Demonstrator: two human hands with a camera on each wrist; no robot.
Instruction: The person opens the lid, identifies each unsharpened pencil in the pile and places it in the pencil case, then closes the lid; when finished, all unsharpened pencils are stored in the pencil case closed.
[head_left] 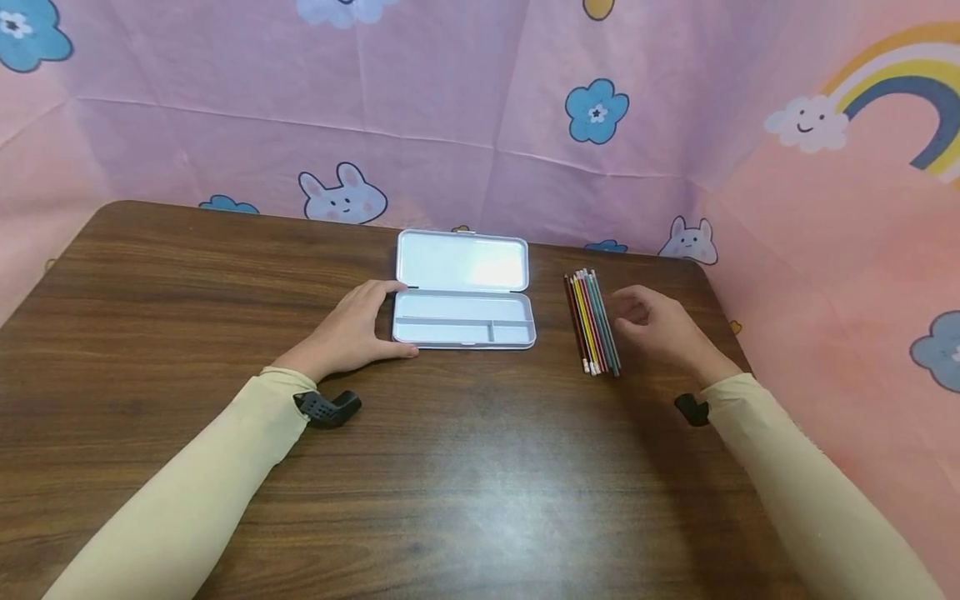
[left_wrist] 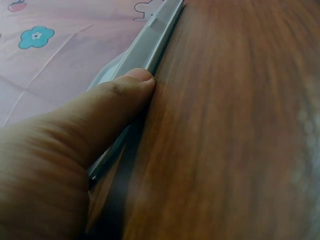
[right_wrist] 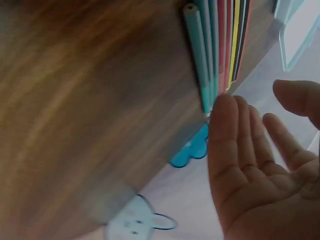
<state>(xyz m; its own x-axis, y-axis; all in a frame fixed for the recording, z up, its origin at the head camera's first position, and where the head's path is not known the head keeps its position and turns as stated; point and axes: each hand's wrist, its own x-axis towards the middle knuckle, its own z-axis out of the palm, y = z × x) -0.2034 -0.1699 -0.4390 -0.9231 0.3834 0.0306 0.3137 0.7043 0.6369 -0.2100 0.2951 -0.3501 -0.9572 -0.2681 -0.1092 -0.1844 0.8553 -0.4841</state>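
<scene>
A white pencil case [head_left: 463, 332] lies with its lid [head_left: 462, 260] tipped back, showing long and short compartments inside. My left hand [head_left: 352, 327] holds the case's left end, its thumb along the front edge and its fingers at the back corner near the hinge. In the left wrist view, the thumb [left_wrist: 117, 97] presses against the case's side wall [left_wrist: 150, 45]. To the right of the case lies a bundle of pencils [head_left: 590, 321] in several colours. Just right of the bundle is my right hand [head_left: 660, 327], holding nothing, with its fingers loosely bent in the head view.
The brown wooden table [head_left: 465, 483] carries the case and pencils near its back edge. Behind it and along the right side hangs a pink and purple cloth [head_left: 450, 100] with printed flowers, rabbits and a rainbow. Black straps with small devices sit at both wrists.
</scene>
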